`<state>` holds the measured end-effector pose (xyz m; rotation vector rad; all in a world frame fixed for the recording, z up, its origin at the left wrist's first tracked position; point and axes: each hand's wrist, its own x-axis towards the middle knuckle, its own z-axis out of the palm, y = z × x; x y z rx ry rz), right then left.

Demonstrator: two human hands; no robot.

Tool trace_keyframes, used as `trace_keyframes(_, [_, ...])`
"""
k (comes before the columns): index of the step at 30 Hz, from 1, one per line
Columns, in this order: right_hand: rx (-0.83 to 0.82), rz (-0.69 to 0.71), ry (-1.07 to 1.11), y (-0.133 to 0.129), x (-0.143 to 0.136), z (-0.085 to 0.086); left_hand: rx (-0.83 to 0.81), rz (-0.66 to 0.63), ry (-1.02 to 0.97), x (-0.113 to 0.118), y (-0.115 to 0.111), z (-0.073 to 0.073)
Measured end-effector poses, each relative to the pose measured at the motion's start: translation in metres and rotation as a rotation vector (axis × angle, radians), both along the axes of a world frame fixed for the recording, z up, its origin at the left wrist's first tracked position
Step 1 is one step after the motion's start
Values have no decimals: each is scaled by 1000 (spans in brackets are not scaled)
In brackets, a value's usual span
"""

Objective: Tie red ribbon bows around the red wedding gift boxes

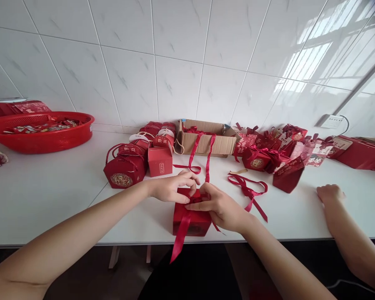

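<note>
White tiled wall (pixel 181 83) behind, window glare at upper right. White table (pixel 65 187) runs the full width, glossy and flat — small things could slide on it. Red tub (pixel 59 139) of small wrapped bits at far left, open carton (pixel 223 146) against the wall with ribbon strips trailing over its front, finished-looking gift boxes (pixel 125 166) left of it, more boxes and bags at right, socket strip (pixel 331 121) on the wall. Another person's hand (pixel 331 193) rests closed on the table at right. Red box (pixel 196 228) is front and centre, near the table's edge; it would sit safer a bit farther in. Left hand (pixel 171 187) comes over its top: thumb and forefinger close together, can't tell if they pinch. Right hand (pixel 221 208) has the forefinger laid across the top, other fingers curled; can't tell what they clamp. Loose ribbon (pixel 252 194) lies to the right. On the box, the ribbon (pixel 181 235) bunches on top, one tail hanging past the table edge. To do this well: pin the crossing with one fingertip, draw the ends evenly, smooth out twists, shiny side out, centre the bunch — snug, but not so tight that the lid dents.
</note>
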<state>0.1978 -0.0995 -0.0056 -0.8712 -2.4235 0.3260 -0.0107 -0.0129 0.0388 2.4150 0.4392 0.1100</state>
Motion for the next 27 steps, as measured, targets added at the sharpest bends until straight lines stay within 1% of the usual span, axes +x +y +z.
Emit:
trace_keyframes(5, [-32,18,23,2,1,-2,-89,13,-11,-4,5,-6])
trace_keyframes(10, [-59,40,37,2,0,-1,-201,78,3,-1,4,-7])
trace_keyframes(13, [-87,50,42,2,0,-1,-208,101,-24,1,5,-8])
trace_keyframes(18, [-112,57,59,1,0,-2,-252,85,-54,-1,6,-7])
trace_keyframes(22, [-125,60,63,2,0,-1,-207,107,-88,-4,2,-6])
trace_keyframes(27, [-114,60,43,3,0,1,-193,150,-109,-5,0,-7])
